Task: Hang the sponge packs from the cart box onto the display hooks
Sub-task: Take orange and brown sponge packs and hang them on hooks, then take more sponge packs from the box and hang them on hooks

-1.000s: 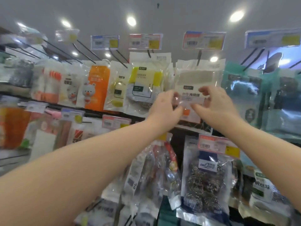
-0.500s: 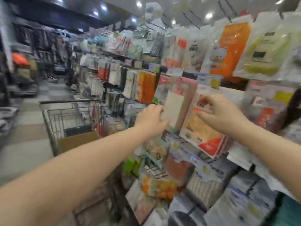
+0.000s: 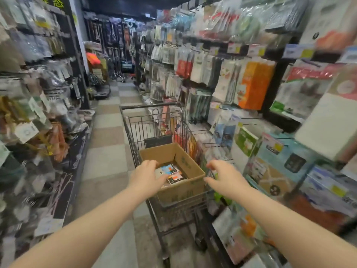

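Sponge packs (image 3: 172, 174) lie flat at the bottom of an open cardboard box (image 3: 164, 153), just below the centre of the frame. The box sits in the near end of a wire cart (image 3: 152, 128). The left hand (image 3: 145, 176) reaches over the box's near left corner with its fingers loosely spread and holding nothing; whether the fingertips touch the packs cannot be told. The right hand (image 3: 225, 176) hovers just right of the box, empty, fingers loosely curled and thumb apart. Packaged goods hang on the display (image 3: 255, 86) along the right of the frame. A checkered floor (image 3: 108, 132) runs up the middle.
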Available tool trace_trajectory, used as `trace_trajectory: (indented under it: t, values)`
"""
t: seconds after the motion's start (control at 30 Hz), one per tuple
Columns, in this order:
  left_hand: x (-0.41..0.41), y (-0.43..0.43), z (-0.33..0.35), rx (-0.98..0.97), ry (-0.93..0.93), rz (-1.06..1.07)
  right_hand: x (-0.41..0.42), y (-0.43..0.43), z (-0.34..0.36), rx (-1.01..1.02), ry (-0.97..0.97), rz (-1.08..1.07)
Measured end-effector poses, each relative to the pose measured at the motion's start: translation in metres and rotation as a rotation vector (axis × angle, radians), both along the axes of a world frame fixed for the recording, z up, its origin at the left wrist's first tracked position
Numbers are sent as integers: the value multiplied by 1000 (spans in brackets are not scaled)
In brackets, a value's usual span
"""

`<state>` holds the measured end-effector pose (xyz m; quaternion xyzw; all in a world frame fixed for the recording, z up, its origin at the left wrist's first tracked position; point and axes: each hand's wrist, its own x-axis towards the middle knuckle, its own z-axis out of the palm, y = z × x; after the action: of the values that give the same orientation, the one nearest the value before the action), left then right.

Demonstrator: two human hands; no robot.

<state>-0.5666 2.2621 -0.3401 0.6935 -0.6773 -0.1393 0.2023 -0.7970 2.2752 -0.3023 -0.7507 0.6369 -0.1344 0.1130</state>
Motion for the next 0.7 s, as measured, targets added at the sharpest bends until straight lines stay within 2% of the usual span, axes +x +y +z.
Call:
trace_trajectory:
  t: [0.2, 0.53, 0.7]
  values:
    - [9, -49, -45, 93, 5, 13, 14, -72, -51, 133, 7, -8]
    - [-13, -185, -111, 303, 40, 90, -20, -244, -130, 360, -52, -10]
    - [-19, -238, -139, 377, 61, 130, -32, -319, -170, 490, 11, 9]
